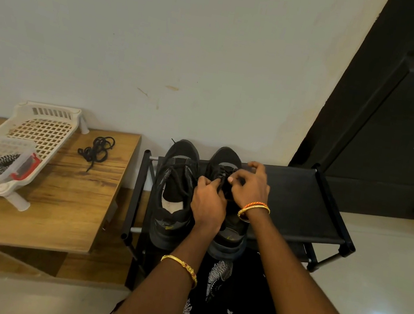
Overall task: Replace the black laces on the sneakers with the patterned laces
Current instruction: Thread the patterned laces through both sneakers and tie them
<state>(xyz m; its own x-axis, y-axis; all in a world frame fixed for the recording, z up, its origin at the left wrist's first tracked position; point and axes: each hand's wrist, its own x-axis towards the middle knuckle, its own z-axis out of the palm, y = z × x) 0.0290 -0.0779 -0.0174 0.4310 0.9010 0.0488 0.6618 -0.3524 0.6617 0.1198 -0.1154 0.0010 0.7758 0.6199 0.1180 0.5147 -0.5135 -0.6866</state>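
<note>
Both my left hand (208,201) and right hand (251,187) pinched the black lace (223,176) on the right sneaker (229,160) — soft, limp cord, I judged, best gripped near an eyelet.

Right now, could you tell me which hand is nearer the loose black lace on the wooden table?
Left hand; it lies between that lace and the right hand.

- One view only, worn on the person's head, looking forward and steeply down.
- It sits close above the black fabric-topped metal shoe rack (300,205), which fills the middle.
- The wide angle bends the edges: brown wooden side table (59,204) at left, pale plastered wall (163,43) ahead.
</note>
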